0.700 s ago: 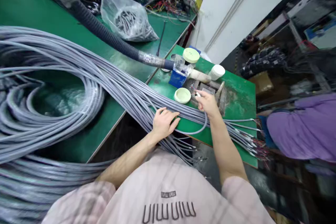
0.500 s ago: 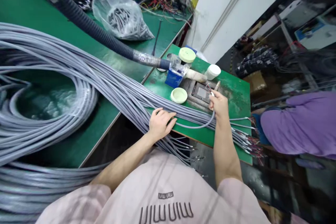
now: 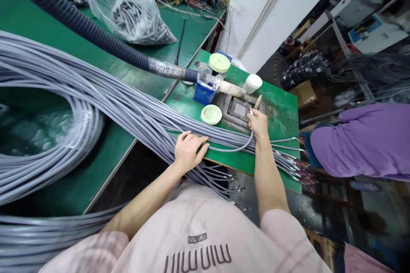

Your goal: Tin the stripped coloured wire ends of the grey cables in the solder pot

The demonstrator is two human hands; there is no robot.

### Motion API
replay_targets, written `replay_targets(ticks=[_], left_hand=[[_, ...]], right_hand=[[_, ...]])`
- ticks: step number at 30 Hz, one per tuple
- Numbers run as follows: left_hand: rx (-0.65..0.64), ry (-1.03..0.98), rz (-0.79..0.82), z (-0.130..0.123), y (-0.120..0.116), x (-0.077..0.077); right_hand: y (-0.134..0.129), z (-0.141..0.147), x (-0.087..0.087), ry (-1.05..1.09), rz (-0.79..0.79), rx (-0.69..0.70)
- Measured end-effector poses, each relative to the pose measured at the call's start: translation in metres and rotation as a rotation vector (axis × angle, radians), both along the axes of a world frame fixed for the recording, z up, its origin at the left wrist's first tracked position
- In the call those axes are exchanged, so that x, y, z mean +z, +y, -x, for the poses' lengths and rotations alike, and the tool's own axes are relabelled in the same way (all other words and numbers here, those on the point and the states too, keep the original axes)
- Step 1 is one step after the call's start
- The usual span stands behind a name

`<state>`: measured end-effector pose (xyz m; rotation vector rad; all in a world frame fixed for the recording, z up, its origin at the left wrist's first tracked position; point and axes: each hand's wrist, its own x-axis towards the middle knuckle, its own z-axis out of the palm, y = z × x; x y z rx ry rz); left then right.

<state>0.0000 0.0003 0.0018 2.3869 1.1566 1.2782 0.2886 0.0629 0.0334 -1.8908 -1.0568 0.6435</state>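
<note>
"Your hands?"

"Apart: my left (image 3: 188,150) lies spread on the cable bundle (image 3: 224,134); my right (image 3: 258,123) pinches one grey cable (image 3: 232,150)."

"Which way?"

"Its wire tip (image 3: 248,107) leans toward eleven o'clock; the framed plate (image 3: 241,109) sits at my nearer right hand's ten."

pink shirt (image 3: 205,209), dark lettering (image 3: 197,259), not clearly legible

Free passage over green board (image 3: 283,113) at right, grey cables (image 3: 137,108) and hose (image 3: 141,60) obstacles to the left
</note>
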Motion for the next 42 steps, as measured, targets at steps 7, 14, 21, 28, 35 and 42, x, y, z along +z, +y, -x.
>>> replay_targets(ticks=[7, 14, 21, 28, 35, 42], left_hand=[[-0.004, -0.005, 0.033, 0.0, -0.001, 0.0], [-0.005, -0.013, 0.034, 0.0, -0.001, 0.0], [-0.005, -0.005, 0.017, 0.0, -0.001, -0.004], [0.004, 0.013, 0.059, 0.0, 0.0, -0.002], [-0.133, 0.048, 0.212, -0.004, -0.003, 0.008], [-0.193, 0.287, 0.149, -0.042, -0.013, 0.01]], right_hand=[[0.004, -0.002, -0.002, -0.086, 0.04, 0.023], [0.004, 0.0, 0.001, -0.119, 0.067, 0.028], [0.004, 0.005, 0.006, -0.074, 0.074, 0.021], [-0.08, 0.014, 0.046, 0.005, -0.158, 0.032], [-0.253, -0.012, 0.04, 0.127, 0.449, 0.251], [-0.28, 0.037, -0.018, 0.352, 0.731, 0.489]])
